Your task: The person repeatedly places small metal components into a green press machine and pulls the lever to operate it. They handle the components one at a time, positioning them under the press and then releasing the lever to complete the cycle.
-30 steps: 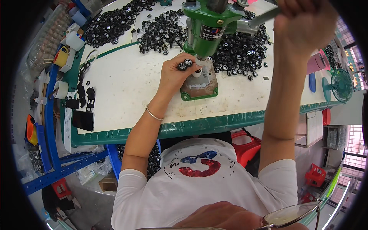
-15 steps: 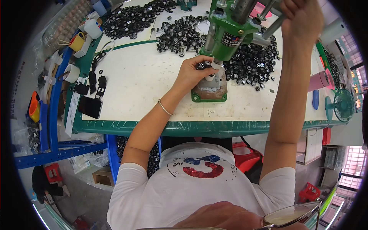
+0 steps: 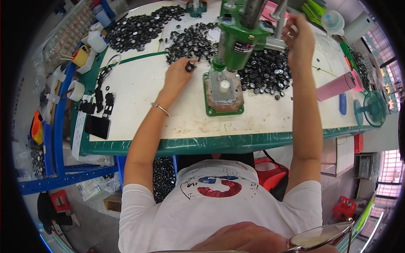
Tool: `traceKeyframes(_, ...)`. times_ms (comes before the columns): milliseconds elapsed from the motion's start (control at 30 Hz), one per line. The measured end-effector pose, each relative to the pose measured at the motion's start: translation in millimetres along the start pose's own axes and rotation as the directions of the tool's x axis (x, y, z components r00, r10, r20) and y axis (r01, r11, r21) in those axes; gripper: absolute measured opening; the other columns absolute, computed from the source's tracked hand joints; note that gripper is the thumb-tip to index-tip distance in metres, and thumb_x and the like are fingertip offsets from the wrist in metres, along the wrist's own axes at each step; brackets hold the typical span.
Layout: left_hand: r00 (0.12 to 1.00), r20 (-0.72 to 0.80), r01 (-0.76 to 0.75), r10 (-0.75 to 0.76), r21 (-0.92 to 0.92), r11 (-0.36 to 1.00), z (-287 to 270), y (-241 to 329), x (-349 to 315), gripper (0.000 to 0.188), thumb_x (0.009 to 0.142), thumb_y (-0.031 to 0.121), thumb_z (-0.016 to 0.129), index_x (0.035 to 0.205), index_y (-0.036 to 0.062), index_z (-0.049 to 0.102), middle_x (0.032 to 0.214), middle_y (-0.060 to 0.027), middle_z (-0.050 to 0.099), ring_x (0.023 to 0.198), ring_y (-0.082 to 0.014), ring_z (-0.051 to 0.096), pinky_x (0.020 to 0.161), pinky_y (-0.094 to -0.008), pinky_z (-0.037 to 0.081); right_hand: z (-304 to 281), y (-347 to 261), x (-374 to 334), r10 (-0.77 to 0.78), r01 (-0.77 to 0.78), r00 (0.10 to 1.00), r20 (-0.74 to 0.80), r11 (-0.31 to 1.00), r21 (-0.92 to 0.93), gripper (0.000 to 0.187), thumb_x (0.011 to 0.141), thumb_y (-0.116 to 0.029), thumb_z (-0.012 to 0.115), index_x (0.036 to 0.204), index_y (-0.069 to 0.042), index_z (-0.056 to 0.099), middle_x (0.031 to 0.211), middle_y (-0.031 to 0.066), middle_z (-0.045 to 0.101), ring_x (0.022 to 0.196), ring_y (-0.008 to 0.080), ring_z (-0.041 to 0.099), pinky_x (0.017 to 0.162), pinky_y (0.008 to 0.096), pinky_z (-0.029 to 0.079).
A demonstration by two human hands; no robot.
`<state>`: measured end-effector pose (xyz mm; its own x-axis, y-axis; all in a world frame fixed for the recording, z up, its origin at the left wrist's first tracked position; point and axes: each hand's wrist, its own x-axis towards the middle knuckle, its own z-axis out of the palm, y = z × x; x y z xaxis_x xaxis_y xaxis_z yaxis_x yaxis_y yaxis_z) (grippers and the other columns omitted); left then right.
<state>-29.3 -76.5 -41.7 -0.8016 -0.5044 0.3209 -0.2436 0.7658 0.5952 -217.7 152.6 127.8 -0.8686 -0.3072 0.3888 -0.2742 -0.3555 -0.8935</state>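
Observation:
At the near edge of a pile of small black wheels with metal pins (image 3: 192, 44), my left hand (image 3: 177, 76) has its fingers closed round a small black wheel (image 3: 190, 66). Whether a second wheel is in that grip I cannot tell. My right hand (image 3: 301, 42) is up beside the green press (image 3: 235, 46), its fingers curled at the metal press lever (image 3: 280, 21); some of the fingers are hidden. Under the ram, the white round post (image 3: 224, 86) on the press base (image 3: 213, 103) stands bare.
More black wheels lie heaped right of the press (image 3: 268, 71) and at the far left (image 3: 139, 31). A phone (image 3: 97, 126) rests at the left edge. On the right are a pink tumbler (image 3: 336, 86), a blue object (image 3: 342, 104) and a small green fan (image 3: 373, 109).
My left hand has left the press post and moved left to the pile's edge. The ram has risen. My right hand has shifted left, and the press lever has swung away.

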Motion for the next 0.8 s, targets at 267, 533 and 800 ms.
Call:
traceKeyframes(267, 0.997, -0.052, -0.032, 0.052, 0.33, 0.943, 6, -4, 10, 0.027, 0.078, 0.007, 0.061, 0.104, 0.0111, 0.069, 0.096, -0.0068, 0.061, 0.085, -0.0297, 0.063, 0.071, -0.0402, 0.051, -61, 89, -113, 0.164, 0.274, 0.855, 0.493, 0.665, -0.695, 0.021, 0.084, -0.017, 0.066, 0.103, -0.007, 0.064, 0.092, 0.0056, 0.062, 0.07, 0.0208, 0.062, 0.062, 0.0324, 0.05)
traceKeyframes(533, 0.992, -0.093, 0.049, -0.09, -0.38, 0.924, 2, 6, -14, 0.024, 0.076, 0.019, 0.077, 0.093, 0.0041, 0.069, 0.091, -0.0053, 0.065, 0.072, -0.0156, 0.06, 0.058, -0.0297, 0.045, -50, 100, -132, 0.048, 0.481, 0.829, 0.557, 0.445, -0.755, 0.023, 0.084, -0.015, 0.066, 0.106, -0.009, 0.061, 0.094, 0.0055, 0.056, 0.072, 0.0227, 0.061, 0.062, 0.0333, 0.049)
traceKeyframes(800, 0.874, 0.454, 0.486, -0.174, -0.811, 0.327, -13, 45, -37, 0.021, 0.08, 0.007, 0.072, 0.097, -0.0018, 0.066, 0.084, -0.0092, 0.069, 0.066, -0.0051, 0.057, 0.045, -0.0167, 0.03, -33, 83, -128, 0.166, 0.101, 0.882, 0.441, 0.847, -0.522, 0.024, 0.083, -0.01, 0.067, 0.106, -0.005, 0.064, 0.088, 0.005, 0.061, 0.067, 0.012, 0.055, 0.064, 0.0253, 0.046)
